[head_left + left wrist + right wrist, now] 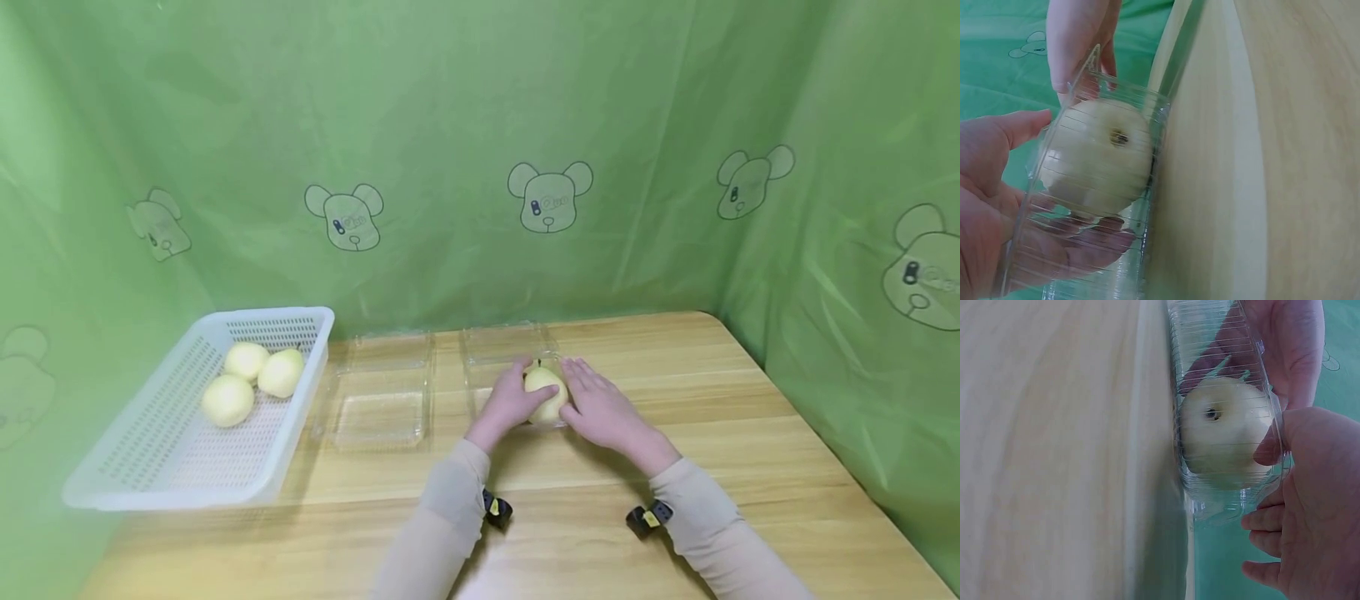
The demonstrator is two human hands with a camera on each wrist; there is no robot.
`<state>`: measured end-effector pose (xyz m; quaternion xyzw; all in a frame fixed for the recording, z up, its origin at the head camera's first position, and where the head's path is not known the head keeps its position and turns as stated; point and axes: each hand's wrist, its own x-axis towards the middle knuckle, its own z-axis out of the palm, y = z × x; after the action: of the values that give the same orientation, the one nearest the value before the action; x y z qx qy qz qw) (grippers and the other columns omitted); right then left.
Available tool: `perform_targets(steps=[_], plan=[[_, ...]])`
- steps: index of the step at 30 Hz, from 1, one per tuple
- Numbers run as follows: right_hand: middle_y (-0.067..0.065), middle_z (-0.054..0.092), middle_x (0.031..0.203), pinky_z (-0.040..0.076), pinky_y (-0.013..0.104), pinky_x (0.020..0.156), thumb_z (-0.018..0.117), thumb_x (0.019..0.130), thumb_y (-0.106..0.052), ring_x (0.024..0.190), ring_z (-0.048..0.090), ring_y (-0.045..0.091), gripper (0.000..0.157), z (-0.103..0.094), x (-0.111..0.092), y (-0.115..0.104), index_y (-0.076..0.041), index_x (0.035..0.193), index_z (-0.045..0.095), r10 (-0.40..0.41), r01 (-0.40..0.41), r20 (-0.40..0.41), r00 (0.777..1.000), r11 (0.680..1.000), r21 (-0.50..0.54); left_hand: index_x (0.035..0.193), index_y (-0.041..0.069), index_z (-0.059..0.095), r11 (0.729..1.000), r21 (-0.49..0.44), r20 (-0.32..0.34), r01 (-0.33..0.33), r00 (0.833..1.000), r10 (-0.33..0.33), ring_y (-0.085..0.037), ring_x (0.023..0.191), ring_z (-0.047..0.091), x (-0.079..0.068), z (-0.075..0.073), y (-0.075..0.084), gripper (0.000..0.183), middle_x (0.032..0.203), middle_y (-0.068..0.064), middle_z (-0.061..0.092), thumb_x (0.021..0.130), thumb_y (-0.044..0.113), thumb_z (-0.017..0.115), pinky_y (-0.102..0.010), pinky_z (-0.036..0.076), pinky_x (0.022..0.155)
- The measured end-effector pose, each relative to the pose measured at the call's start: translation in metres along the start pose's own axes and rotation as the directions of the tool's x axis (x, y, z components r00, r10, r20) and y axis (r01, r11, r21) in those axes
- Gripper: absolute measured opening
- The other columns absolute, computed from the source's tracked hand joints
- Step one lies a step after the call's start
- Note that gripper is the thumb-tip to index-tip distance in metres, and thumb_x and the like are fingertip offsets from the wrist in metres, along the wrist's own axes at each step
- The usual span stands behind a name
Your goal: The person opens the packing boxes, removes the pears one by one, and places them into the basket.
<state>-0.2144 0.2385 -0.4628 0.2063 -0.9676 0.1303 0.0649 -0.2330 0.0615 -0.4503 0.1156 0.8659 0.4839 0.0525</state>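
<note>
A pale yellow pear lies in the right one of two clear plastic clamshell boxes; its dark blossom end shows through the wall in both wrist views. My left hand holds the pear from the left, fingers inside the box and thumb toward the pear's near side. On the opposite side is my right hand. Its thumb reaches over the box rim to the pear, while its fingers extend loosely outside the box end. The box's raised lid stands behind the hands.
Left of the hands, a second clear clamshell box sits with its lid up on the wooden table. A white perforated basket at the far left contains three pears. Green curtains enclose the table's back and sides.
</note>
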Motion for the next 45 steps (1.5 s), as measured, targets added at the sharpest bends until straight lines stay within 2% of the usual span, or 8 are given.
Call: perform_targets(steps=[6,15,19,23,27,38,45], plan=[[0.027,0.028,0.156,0.025,0.054,0.12,0.044,0.097,-0.03,0.145,0.025,0.045,0.067,0.0,-0.001,0.0,0.01,0.148,0.026,-0.007,0.007,-0.006,1.0,1.0,-0.002,0.148,0.003,0.036,1.0,0.004,0.006,0.015,1.0,-0.015,-0.036,0.132,0.049,-0.001,0.001,-0.001,0.075,0.147,-0.021,0.046,0.089,0.038,0.067,-0.048,0.042,0.111],[0.026,0.024,0.157,0.024,0.054,0.121,0.045,0.097,-0.029,0.146,0.024,0.044,0.068,-0.001,-0.001,-0.001,0.01,0.148,0.025,0.001,-0.001,-0.002,1.0,1.0,0.001,0.145,0.003,0.042,0.999,0.003,0.005,0.04,0.999,-0.04,-0.035,0.125,0.054,-0.003,-0.005,0.001,0.069,0.142,-0.021,0.052,0.087,0.028,0.068,-0.047,0.047,0.105],[0.026,0.024,0.158,0.024,0.054,0.121,0.047,0.097,-0.028,0.146,0.024,0.044,0.068,-0.001,-0.001,-0.002,0.011,0.148,0.024,0.002,-0.002,0.0,1.0,1.0,0.001,0.143,0.002,0.044,0.998,0.024,-0.012,0.05,0.999,-0.05,-0.034,0.118,0.059,-0.004,-0.009,0.0,0.069,0.138,-0.021,0.055,0.084,0.026,0.07,-0.044,0.051,0.099],[0.026,0.025,0.157,0.024,0.054,0.121,0.048,0.096,-0.028,0.146,0.023,0.044,0.069,-0.001,-0.001,-0.002,0.01,0.149,0.024,0.004,-0.004,0.001,1.0,1.0,0.005,0.142,0.003,0.045,0.997,0.052,-0.033,0.061,0.998,-0.059,-0.03,0.106,0.062,-0.003,-0.012,-0.002,0.071,0.131,-0.02,0.06,0.081,0.026,0.072,-0.039,0.055,0.087],[0.026,0.025,0.157,0.024,0.054,0.121,0.048,0.096,-0.028,0.146,0.023,0.044,0.07,-0.002,-0.001,-0.002,0.01,0.149,0.024,0.007,-0.007,0.001,1.0,1.0,0.013,0.143,0.004,0.044,0.994,0.083,-0.04,0.073,0.997,-0.07,-0.028,0.097,0.061,-0.002,-0.013,-0.004,0.076,0.127,-0.021,0.058,0.076,0.023,0.075,-0.036,0.056,0.077],[0.026,0.024,0.157,0.024,0.054,0.121,0.048,0.096,-0.028,0.146,0.023,0.044,0.07,0.0,0.0,-0.002,0.01,0.149,0.024,0.003,-0.003,0.001,1.0,1.0,0.007,0.144,0.009,0.043,0.986,0.138,-0.048,0.089,0.995,-0.083,-0.03,0.099,0.058,-0.004,-0.012,-0.003,0.086,0.128,-0.021,0.053,0.068,0.017,0.082,-0.042,0.055,0.081],[0.026,0.023,0.158,0.023,0.054,0.121,0.048,0.096,-0.027,0.146,0.023,0.045,0.069,0.001,-0.001,-0.001,0.01,0.149,0.023,0.004,-0.004,0.001,1.0,1.0,0.006,0.144,0.011,0.042,0.983,0.165,-0.043,0.086,0.996,-0.08,-0.032,0.102,0.059,-0.005,-0.011,-0.004,0.087,0.128,-0.021,0.052,0.068,0.017,0.084,-0.044,0.056,0.085]])
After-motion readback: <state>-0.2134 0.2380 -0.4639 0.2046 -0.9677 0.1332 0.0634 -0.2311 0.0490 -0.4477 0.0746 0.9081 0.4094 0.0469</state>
